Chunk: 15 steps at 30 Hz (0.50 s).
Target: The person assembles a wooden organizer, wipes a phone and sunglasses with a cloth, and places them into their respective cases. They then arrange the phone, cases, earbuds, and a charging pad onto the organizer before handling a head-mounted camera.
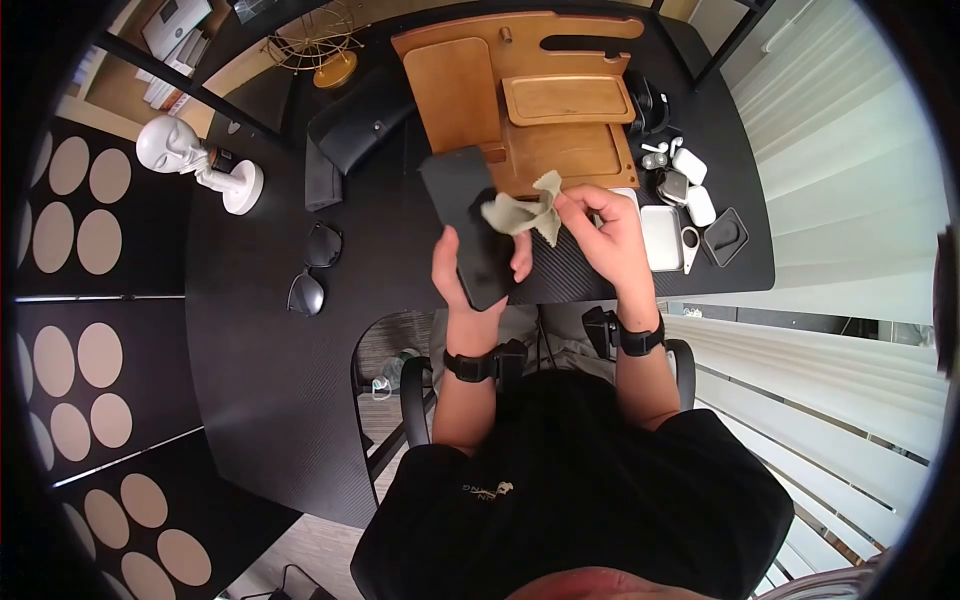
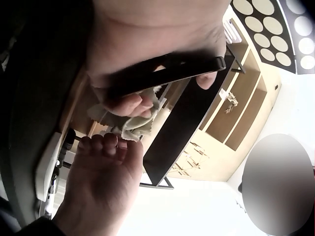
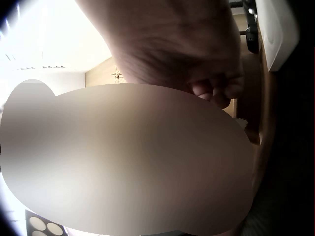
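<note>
Left hand [image 1: 468,275] wrapped round a black smartphone [image 1: 470,222], fingers curled over its edges, held tilted above the near edge of the black desk [image 1: 250,330]. Same grip seen from below in left wrist view: phone [image 2: 172,69] clamped between palm and fingertip. Right hand [image 1: 605,235] pinching a grey-green microfibre cloth [image 1: 522,212], cloth draped against the phone's upper right part, touching it. In left wrist view, cloth [image 2: 135,123] bunched between the phone and right-hand fingers [image 2: 106,145]. Right wrist view mostly blurred out; only curled fingers [image 3: 216,91] of that hand visible, cloth not clear there.

Behind the phone, wooden desk organiser [image 1: 540,100] with trays, flat on desk. Right of it, white earbud cases [image 1: 690,165], white rectangular box [image 1: 661,237], small black tray [image 1: 726,235]. Left of hands, dark sunglasses [image 1: 312,268] lying open, well apart from phone. Black glasses case [image 1: 355,125] near organiser's left side. White bust figurine [image 1: 195,160] at desk's far left, gold wire ornament [image 1: 320,45] at back. Black wrist straps on both forearms.
</note>
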Available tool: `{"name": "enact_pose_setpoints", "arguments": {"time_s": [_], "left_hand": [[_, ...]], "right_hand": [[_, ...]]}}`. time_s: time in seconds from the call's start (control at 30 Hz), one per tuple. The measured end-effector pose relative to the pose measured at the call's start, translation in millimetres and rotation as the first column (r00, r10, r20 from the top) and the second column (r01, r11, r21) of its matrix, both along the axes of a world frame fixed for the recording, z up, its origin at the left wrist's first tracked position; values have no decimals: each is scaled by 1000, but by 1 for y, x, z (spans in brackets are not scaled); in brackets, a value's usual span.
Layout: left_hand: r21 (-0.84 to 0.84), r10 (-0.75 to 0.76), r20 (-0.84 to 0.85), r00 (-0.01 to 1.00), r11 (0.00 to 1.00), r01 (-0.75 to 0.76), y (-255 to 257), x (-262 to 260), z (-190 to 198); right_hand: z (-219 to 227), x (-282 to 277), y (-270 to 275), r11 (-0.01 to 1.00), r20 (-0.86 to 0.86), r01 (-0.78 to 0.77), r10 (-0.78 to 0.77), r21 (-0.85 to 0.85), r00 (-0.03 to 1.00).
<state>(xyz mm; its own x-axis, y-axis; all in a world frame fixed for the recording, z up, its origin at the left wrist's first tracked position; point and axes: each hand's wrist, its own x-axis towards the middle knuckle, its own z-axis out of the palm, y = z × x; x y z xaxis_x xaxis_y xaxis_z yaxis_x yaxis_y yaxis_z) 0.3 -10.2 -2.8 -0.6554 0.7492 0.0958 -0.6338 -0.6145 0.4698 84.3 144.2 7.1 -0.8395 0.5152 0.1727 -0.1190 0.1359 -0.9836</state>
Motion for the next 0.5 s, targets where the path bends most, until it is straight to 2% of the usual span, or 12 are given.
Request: {"name": "enact_pose_setpoints", "arguments": {"time_s": [0.03,0.1,0.17,0.27,0.37,0.47,0.5], "left_hand": [[12,70,76,995,997,-71,0,-3,3],[-5,98,56,994,995,-98,-4,-12,-6],[-22,204,73,976,979,-203,-6,-14,-1],[45,243,17,970,969,-243,-12,-13,3],[84,274,-7,962,958,-273,-14,-14,4],[90,302,-21,953,950,-299,-14,-14,2],[82,328,-33,944,942,-324,-14,-14,1]], "right_hand": [[1,0,0,1000,8,-3,3,1,1000],[6,-2,0,1000,19,3,-3,28,1000],[7,-2,-2,999,38,9,-10,48,999],[4,-2,-4,999,84,-10,5,53,996],[-1,-5,-4,988,71,-24,13,154,997],[1,-7,-6,970,65,59,-76,238,995],[4,-7,-5,949,41,136,-154,285,987]]}}
